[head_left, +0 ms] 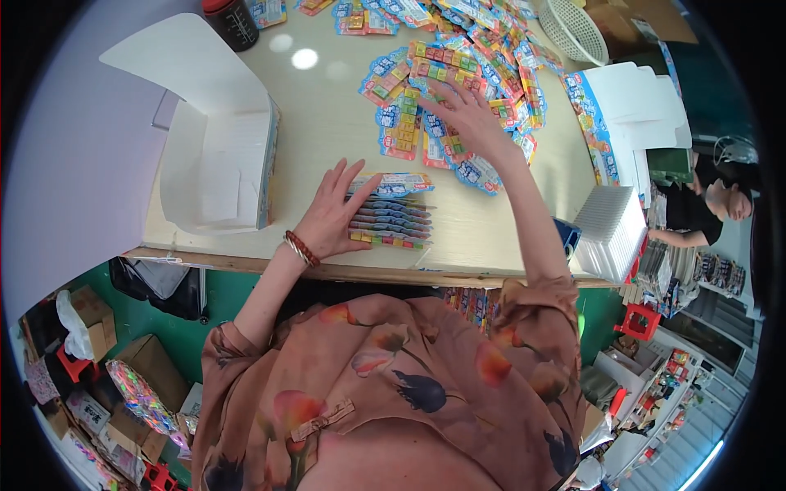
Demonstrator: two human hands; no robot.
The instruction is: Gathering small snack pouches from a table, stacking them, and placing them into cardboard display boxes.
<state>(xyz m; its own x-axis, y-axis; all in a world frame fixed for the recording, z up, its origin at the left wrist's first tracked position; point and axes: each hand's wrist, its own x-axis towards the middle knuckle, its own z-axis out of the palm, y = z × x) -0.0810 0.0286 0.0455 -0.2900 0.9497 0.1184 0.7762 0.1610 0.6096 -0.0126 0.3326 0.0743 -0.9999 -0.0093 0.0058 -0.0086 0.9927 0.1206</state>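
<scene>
Colourful blister cards: roughly six stacked under left hand (pixel 327 214), right hand (pixel 467 114) touching heap (pixel 467 65).

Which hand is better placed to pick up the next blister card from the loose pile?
Right. The right hand already lies flat on the loose blister cards, while the left hand rests on the neat stack of cards near the table edge.

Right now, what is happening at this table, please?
A person sorts colourful blister cards at a wooden table. The left hand rests on a neat stack of cards near the table's front edge. The right hand reaches into the loose pile of cards spread farther back. An open white carton stands to the left, with a stack of clear trays to the right.
</scene>
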